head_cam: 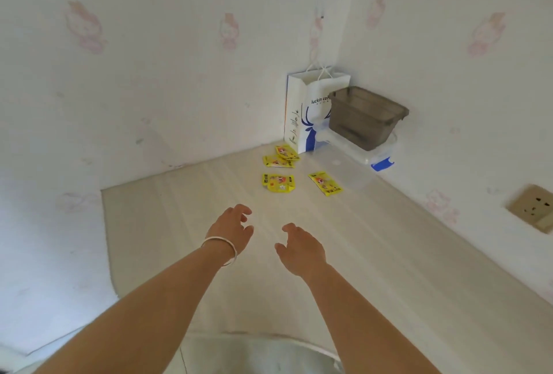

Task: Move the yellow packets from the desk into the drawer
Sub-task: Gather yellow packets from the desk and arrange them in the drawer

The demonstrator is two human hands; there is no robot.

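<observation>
Four yellow packets, all flat on the desk [209, 254] toward its far right corner, well beyond both hands and untouched by any finger. Nearest packet [277, 183] straight ahead of the left hand [232, 231], with bare desk between it and the fingertips. Right-side packet [325, 183] set at a slant, ahead of the right hand [300, 249] and a little to its right. Overlapping pair [282, 157] farther back, near the far edge, the upper one lying partly across the lower, just in front of a paper bag [305, 116].

Left hand raised over the middle of the desk, palm down, fingers loosely curled and spread, empty. Silver bangle [221, 249] around that wrist. Right hand beside it, apart from it, palm down, thumb out and fingers half curled, likewise empty. Bare forearms reaching in from the near edge.

Paper bag upright in the far right corner, white with blue print and string handles. Smoky grey bin [365, 116] just right of the bag, stacked on a clear box [380, 155] with a blue clip, against the right wall. Clear flat lid [344, 170] on the desk before them, faint.

Pale wood-grain desk top, fitted into a corner. Wallpaper [149, 59] white with faded pink cartoon figures on both walls. Beige wall socket [535, 207] on the right wall, above the right edge of the desk.
</observation>
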